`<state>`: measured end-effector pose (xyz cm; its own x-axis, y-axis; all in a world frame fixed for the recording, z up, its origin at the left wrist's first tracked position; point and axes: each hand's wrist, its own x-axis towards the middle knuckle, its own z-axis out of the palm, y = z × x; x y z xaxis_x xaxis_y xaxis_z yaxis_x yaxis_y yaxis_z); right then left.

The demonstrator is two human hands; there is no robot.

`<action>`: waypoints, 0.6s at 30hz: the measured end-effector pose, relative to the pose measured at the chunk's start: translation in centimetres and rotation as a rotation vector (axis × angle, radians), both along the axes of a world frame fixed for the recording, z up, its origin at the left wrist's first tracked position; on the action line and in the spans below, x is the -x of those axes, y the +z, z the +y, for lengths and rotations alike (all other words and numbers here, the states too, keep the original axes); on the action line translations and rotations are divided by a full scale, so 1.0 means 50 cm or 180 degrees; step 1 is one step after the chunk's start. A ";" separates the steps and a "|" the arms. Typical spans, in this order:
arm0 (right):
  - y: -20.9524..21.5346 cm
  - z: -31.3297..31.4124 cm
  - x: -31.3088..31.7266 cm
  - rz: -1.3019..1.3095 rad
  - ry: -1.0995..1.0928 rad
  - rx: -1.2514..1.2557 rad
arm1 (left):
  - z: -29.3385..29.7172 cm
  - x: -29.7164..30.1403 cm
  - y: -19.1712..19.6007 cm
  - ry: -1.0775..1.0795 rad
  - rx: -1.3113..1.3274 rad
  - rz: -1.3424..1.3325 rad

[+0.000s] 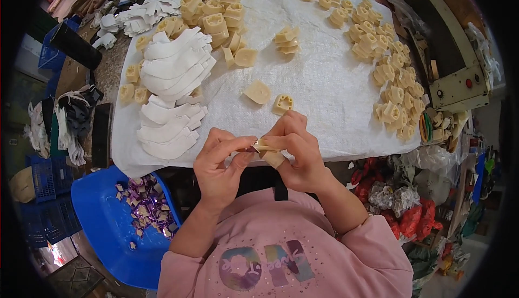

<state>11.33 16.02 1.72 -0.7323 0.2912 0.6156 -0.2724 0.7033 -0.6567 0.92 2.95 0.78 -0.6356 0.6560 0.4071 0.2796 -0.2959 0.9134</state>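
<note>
Both of my hands meet over the table's front edge, close to my body. My right hand [303,149] is closed on a beige moulded piece [273,159] that looks like a shoe heel. Between thumb and finger, my left hand [219,163] pinches a small dark purple bit [251,149] at the left end of that piece; fingers hide part of it. Just beyond lie a loose beige hollow piece [283,104] and a flatter rounded one [257,91]. White curved cut pieces [175,65] are stacked to the left, below a heap of beige pieces [216,25].
A white woven sheet [324,111] covers the table. Many beige pieces [392,76] line its right side. At lower left stands a blue basin [89,217] holding shiny purple-and-beige pieces [148,209]. A dark phone-like slab [101,136] lies at the left edge; a green machine frame [459,95] stands right.
</note>
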 end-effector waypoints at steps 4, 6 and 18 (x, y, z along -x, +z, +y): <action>-0.003 0.006 -0.008 -0.0241 0.0340 0.0216 | 0.007 0.002 0.003 0.0183 0.0126 0.0813; 0.002 0.008 -0.008 -0.0247 0.0398 0.0187 | 0.013 0.000 0.006 0.0341 0.0030 0.1475; -0.009 -0.001 -0.007 -0.0127 0.0356 0.0007 | -0.001 0.004 0.023 0.0249 0.0019 0.1356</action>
<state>11.69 15.99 1.25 -0.7841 0.2074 0.5849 -0.3229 0.6685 -0.6700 0.71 2.90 1.92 -0.4594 0.6158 0.6402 0.6535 -0.2539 0.7131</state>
